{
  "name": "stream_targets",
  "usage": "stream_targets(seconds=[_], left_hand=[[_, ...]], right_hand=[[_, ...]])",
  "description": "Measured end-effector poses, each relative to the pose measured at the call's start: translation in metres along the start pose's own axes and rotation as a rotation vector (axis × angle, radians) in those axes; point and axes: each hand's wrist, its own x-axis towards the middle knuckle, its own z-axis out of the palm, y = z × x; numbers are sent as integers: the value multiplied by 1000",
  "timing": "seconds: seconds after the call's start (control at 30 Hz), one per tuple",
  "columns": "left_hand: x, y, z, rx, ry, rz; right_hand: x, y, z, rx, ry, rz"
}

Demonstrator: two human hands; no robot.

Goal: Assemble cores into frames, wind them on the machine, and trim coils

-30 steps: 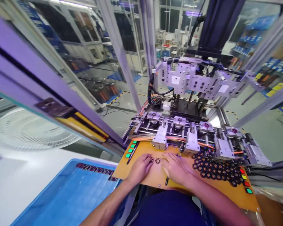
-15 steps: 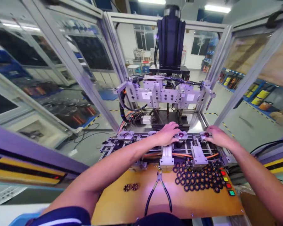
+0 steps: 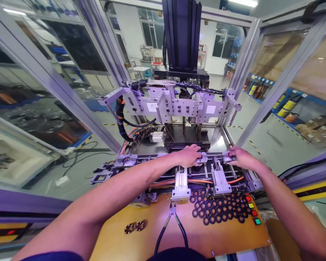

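Observation:
Across the machine's fixture rail, my left hand [image 3: 190,156] curls its fingers around a small reddish-dark ring-shaped part [image 3: 200,156] seated on a middle metal holder [image 3: 203,159]. Farther right, my right hand [image 3: 241,159] has thumb and fingers closed about a similar ring-shaped part [image 3: 229,155] on the right-hand holder [image 3: 226,158]. My fingers partly cover both parts. On the orange-brown board below lie many dark rings with copper-coloured centres [image 3: 218,210]. Two more copper-and-black rings [image 3: 135,227] lie apart at the left. Wire cutters [image 3: 172,214] rest with handles spread toward me.
Above the rail hangs a metal crossbeam [image 3: 176,107] under a tall dark column [image 3: 182,36]. Coloured push buttons [image 3: 254,213] line the board's right edge. Metal slides [image 3: 181,183] project toward me. Aluminium posts [image 3: 244,83] frame the machine, with orange hoses [image 3: 199,181] beneath the rail.
The whole view has shifted, moving the scene leftward. My left hand's fingers, spread beside the middle holder before, have closed in on its part. My right hand stays at the right holder.

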Motion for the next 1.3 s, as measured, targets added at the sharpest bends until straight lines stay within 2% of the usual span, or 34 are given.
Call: stream_targets(seconds=[0.1,0.2,0.3,0.37,0.43,0.53,0.63,0.7,0.73,0.8,0.87,1.0,1.1,1.2,1.3], left_hand=[[-3,13,-17,-52,71,2],[-38,40,-34,-123,215,-6],[-113,67,-34,-270,421,21],[-177,79,-15,-378,534,7],[-241,86,20,-436,565,-156],[-314,85,91,-378,519,-426],[-343,73,156,-264,493,-511],[-343,65,184,-232,517,-551],[-340,62,194,-218,539,-570],[-335,60,204,-192,597,-604],[-335,64,208,-174,666,-626],[-351,85,209,-153,810,-658],[-357,96,206,-151,879,-683],[-350,98,194,-141,915,-664],[-333,97,173,-165,937,-586]], right_hand=[[5,0,-16,64,-1,-6],[-3,-14,-38,139,54,-63],[-32,-56,-45,225,120,-183],[-57,-97,-31,312,203,-326],[-79,-144,1,370,228,-497],[-91,-217,77,390,112,-647],[-75,-283,159,367,108,-698],[-61,-314,198,340,129,-707],[-57,-322,211,324,151,-699],[-57,-324,223,293,200,-672],[-69,-304,220,265,260,-619],[-104,-228,201,190,412,-402],[-122,-183,200,136,469,-256],[-123,-168,209,137,466,-195],[-116,-172,217,186,472,-174]])
